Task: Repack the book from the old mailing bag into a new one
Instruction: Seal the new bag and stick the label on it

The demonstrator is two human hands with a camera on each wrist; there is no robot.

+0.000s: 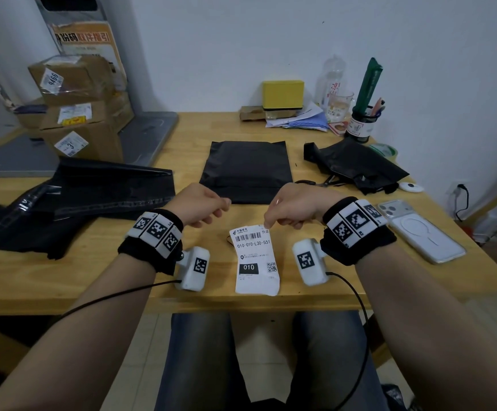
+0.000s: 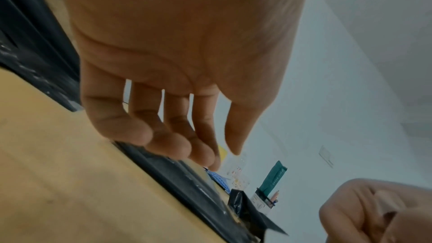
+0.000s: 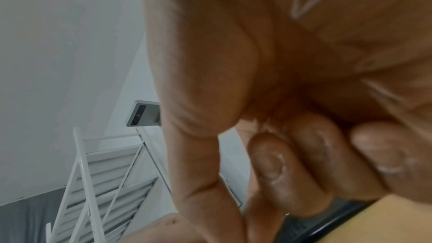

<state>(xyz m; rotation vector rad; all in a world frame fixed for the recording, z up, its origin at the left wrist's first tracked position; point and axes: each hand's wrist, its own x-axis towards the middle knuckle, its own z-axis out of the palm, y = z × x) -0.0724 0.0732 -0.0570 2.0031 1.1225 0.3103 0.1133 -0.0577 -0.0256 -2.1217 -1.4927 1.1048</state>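
Note:
A white shipping label [image 1: 256, 258] hangs over the table's front edge; my right hand [image 1: 271, 222] pinches its top right corner between thumb and forefinger [image 3: 205, 182]. My left hand [image 1: 220, 207] hovers just left of the label with fingers [image 2: 168, 141] relaxed and holding nothing. Behind both hands a flat black mailing bag [image 1: 247, 170] lies with its flap folded down. A crumpled, torn black bag [image 1: 357, 164] sits at the right. No book is in sight.
A pile of black bags [image 1: 93, 188] covers the left of the wooden table [image 1: 182, 143]. Scissors [image 1: 321, 182] lie by the torn bag and a phone [image 1: 419, 229] lies near my right wrist. Cartons [image 1: 78, 105], a yellow box [image 1: 282, 94] and a pen cup [image 1: 362, 123] stand at the back.

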